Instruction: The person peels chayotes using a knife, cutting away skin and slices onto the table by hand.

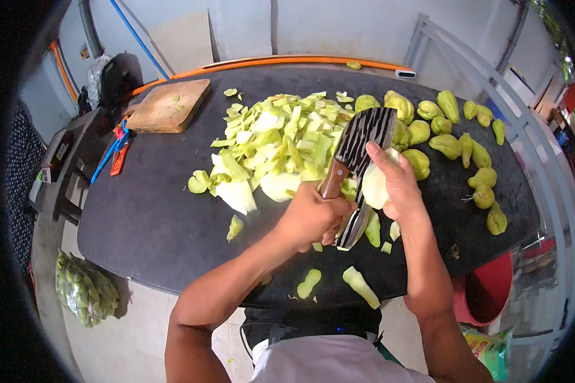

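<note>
My left hand (318,216) is closed round the wooden handle of a cleaver (367,134), whose broad dark blade with pale stripes points up and away. A second narrow striped strip shows below it, running down past my left fingers; whether it belongs to the same knife I cannot tell. My right hand (399,185) grips a pale, peeled chayote (375,186) close against the striped metal. Just beyond both hands lies a big heap of cut chayote pieces and peelings (281,137). A few loose slices (360,286) rest nearer my body.
Several whole green chayotes (445,146) spread over the right of the dark table (147,191). A wooden chopping board (168,106) lies back left, beside a blue-and-orange tool (118,153). A red bin (485,290) and a filled plastic bag (86,290) stand below.
</note>
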`<state>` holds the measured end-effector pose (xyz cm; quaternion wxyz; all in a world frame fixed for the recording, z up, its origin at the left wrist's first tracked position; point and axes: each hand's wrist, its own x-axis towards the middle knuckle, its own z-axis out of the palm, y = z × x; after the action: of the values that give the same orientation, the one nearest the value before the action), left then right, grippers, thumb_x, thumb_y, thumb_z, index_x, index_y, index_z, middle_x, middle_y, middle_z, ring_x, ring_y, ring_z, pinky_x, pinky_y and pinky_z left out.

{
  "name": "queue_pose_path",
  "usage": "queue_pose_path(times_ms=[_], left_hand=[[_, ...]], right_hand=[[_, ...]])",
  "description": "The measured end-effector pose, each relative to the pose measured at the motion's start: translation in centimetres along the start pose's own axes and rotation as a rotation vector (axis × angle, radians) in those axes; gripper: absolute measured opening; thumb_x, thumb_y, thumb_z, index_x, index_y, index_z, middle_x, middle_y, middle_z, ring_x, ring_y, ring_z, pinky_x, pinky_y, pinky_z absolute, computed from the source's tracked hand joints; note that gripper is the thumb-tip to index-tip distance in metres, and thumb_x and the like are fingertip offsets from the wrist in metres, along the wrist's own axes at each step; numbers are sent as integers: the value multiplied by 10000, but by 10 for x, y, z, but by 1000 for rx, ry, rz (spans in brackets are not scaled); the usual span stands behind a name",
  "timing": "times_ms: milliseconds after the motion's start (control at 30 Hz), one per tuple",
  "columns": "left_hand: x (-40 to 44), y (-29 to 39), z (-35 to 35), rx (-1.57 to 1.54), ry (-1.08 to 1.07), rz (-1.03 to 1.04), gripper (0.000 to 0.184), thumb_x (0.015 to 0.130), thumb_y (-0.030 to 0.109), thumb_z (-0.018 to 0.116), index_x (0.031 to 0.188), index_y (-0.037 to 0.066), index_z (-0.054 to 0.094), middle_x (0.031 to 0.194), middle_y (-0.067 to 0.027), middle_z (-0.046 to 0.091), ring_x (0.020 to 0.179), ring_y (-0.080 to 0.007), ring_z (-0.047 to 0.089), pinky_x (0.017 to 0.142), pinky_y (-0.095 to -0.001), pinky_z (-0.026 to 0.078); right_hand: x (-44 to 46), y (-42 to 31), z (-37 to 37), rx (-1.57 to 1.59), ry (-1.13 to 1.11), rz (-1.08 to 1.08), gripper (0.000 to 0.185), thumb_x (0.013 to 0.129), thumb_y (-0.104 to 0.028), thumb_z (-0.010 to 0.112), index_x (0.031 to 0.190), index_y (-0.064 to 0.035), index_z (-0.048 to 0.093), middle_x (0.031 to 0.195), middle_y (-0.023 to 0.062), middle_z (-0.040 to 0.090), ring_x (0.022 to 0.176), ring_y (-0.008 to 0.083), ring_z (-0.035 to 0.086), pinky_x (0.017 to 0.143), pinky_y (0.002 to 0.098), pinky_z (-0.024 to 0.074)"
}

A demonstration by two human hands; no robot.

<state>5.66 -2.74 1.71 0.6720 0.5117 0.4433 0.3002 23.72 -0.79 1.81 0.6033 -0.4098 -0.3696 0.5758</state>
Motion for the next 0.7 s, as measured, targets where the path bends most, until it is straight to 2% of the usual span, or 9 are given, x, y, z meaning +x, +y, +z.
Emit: queue_pose_path(times_ms=[100,133,267,367,400,433,500,567,700], left_hand=[[1,1,4,-91,-28,146,248,873,134,699,676,64,566,471,-35,508,341,-123,451,330,-288,283],[-8,14,4,26,6,120,256,873,151,699,674,63,564,471,-33,509,338,-124,455,322,-283,275],[-7,9,4,-2,6,34,249,869,158,712,685,63,574,475,-38,520,335,-124,461,319,-284,277],[-5,5,7,-42,-13,127,241,866,117,714,682,56,570,480,-26,504,338,-125,453,333,-284,303],[-5,5,6,-104,-36,113,229,865,104,713,695,48,569,482,-22,496,339,-124,447,338,-285,310],[-6,5,5,-165,-58,99,218,865,91,712,708,40,569,484,-17,487,341,-123,440,343,-286,316],[-7,6,7,-209,-73,95,197,865,75,710,739,25,568,485,-12,471,345,-122,426,349,-288,322],[-8,8,10,-178,-43,114,180,867,71,709,775,10,567,484,-13,456,348,-122,412,352,-289,323],[4,-7,1,-233,-41,53,186,868,73,707,777,16,555,495,-26,462,349,-126,405,354,-292,330]], right_hand=[[0,15,5,149,154,-159,231,894,-246,775,1010,-85,657,847,-8,666,692,97,646,613,284,545],[1,16,5,161,128,-159,231,898,-237,770,1024,-80,657,854,3,671,692,108,651,612,297,552],[0,3,-3,38,-40,-6,250,891,-263,773,1033,-96,654,886,9,683,729,114,668,647,293,567],[3,8,-11,195,-96,-47,271,922,-321,721,1046,-91,652,905,24,692,776,144,688,707,317,588],[4,8,-17,423,-250,3,303,946,-374,664,1056,-92,650,918,41,698,808,181,701,734,348,593],[2,6,-19,495,-221,7,324,954,-403,634,1058,-96,650,913,54,700,792,206,704,722,374,594],[0,8,-27,502,-293,23,301,941,-373,654,1063,-99,646,920,53,701,788,193,704,713,364,594],[3,10,-26,307,-260,-22,243,919,-310,696,1040,-104,651,927,47,703,772,174,702,697,338,590],[2,16,5,266,74,-102,231,831,-219,810,971,-107,663,872,14,679,740,138,687,685,306,584]])
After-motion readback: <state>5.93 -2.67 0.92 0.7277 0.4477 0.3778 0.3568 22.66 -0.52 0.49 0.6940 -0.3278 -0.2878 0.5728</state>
